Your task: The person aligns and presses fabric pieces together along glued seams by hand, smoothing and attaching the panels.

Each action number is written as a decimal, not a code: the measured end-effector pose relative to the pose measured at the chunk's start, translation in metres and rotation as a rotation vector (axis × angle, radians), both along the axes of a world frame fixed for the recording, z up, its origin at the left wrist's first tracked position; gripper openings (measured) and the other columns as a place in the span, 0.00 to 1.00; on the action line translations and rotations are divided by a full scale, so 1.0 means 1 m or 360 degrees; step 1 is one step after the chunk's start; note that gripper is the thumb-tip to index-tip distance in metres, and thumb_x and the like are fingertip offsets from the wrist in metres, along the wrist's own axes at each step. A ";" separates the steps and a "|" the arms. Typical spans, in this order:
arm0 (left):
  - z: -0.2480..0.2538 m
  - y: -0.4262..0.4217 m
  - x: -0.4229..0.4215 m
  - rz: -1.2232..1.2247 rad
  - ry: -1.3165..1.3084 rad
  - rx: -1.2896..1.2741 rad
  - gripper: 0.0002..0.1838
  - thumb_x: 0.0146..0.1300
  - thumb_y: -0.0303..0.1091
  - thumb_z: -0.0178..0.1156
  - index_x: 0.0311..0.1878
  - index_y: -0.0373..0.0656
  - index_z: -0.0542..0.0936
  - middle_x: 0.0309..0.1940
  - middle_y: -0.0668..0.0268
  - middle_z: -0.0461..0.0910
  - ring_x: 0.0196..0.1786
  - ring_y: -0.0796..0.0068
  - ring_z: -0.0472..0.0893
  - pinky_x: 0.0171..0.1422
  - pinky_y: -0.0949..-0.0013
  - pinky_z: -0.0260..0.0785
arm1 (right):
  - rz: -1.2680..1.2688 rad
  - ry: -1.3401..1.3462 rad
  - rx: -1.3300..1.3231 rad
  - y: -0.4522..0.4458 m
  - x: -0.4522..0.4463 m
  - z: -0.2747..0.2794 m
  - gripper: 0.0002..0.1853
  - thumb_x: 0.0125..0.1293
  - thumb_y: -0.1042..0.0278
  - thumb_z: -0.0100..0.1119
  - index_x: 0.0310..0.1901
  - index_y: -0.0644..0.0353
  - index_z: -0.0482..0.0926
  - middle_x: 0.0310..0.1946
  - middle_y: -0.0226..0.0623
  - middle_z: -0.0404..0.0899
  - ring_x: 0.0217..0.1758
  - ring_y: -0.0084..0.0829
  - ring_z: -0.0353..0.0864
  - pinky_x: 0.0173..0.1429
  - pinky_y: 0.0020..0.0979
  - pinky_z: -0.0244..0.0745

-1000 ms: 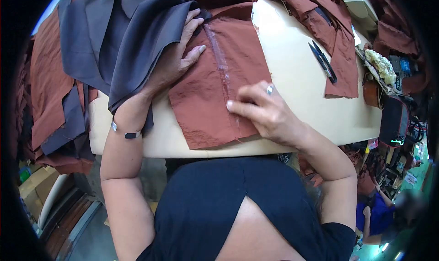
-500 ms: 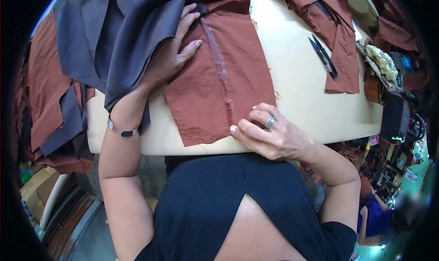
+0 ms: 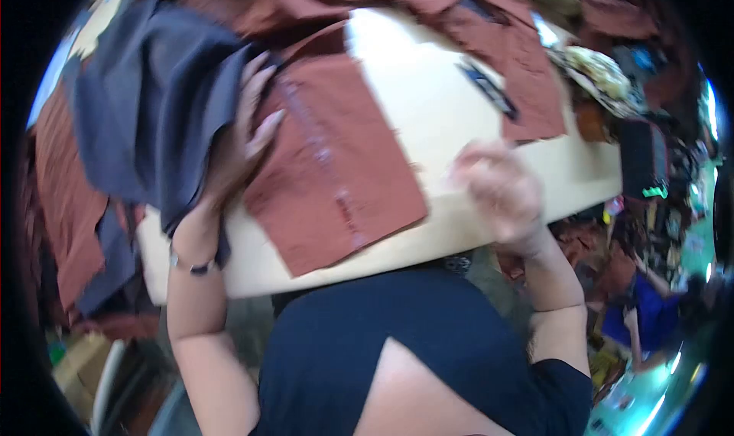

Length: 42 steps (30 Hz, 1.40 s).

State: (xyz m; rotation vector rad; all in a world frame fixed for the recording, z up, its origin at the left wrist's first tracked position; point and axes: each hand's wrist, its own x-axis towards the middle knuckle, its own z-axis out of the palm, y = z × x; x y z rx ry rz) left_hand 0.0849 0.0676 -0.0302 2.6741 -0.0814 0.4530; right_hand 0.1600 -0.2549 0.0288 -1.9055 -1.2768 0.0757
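My left hand [image 3: 243,134] lies on the left part of a rust-brown cloth piece [image 3: 375,157], thumb apart from the stretched fingers. Dark grey cloth [image 3: 145,111] drapes over the back of this hand and wrist. Down the middle of the brown piece runs a narrow strip [image 3: 322,155] with whitish, shiny patches. My right hand [image 3: 501,191] is off the cloth, over the pale tabletop to its right. Motion smears its fingers, so whether it holds anything cannot be made out.
Dark snips [image 3: 489,92] lie at the right beside more brown cloth [image 3: 535,107]. The pale table [image 3: 397,61] has its front edge close to my body. Brown cloth heaps hang at the left [image 3: 65,199]. Another person in blue [image 3: 642,314] is at the lower right.
My right hand has lifted from the cloth's front edge and moved right and up. My left hand stays on the cloth. The whole view has shifted and tilted.
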 end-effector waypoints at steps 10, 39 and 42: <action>0.012 -0.006 -0.001 0.0065 0.0077 0.0054 0.28 0.58 0.26 0.58 0.64 0.42 0.66 0.68 0.61 0.61 0.71 0.60 0.59 0.75 0.63 0.47 | -0.1567 -0.0609 -0.0987 -0.198 0.107 0.029 0.31 0.47 0.56 0.68 0.52 0.62 0.75 0.55 0.43 0.71 0.56 0.43 0.70 0.61 0.39 0.65; -0.003 0.002 -0.006 0.0095 -0.0090 -0.0227 0.31 0.49 0.37 0.71 0.55 0.39 0.70 0.63 0.60 0.66 0.68 0.62 0.64 0.72 0.64 0.54 | 0.0251 -0.0165 0.0067 0.121 0.038 -0.008 0.13 0.54 0.77 0.57 0.42 0.56 0.81 0.41 0.38 0.78 0.47 0.39 0.76 0.51 0.36 0.71; -0.004 0.001 -0.006 0.0080 -0.0136 -0.0316 0.33 0.48 0.38 0.72 0.57 0.40 0.69 0.63 0.60 0.66 0.67 0.62 0.64 0.72 0.64 0.54 | 0.0274 -0.0202 -0.0035 0.160 0.048 -0.036 0.14 0.56 0.79 0.53 0.43 0.57 0.81 0.42 0.38 0.77 0.46 0.39 0.76 0.52 0.35 0.69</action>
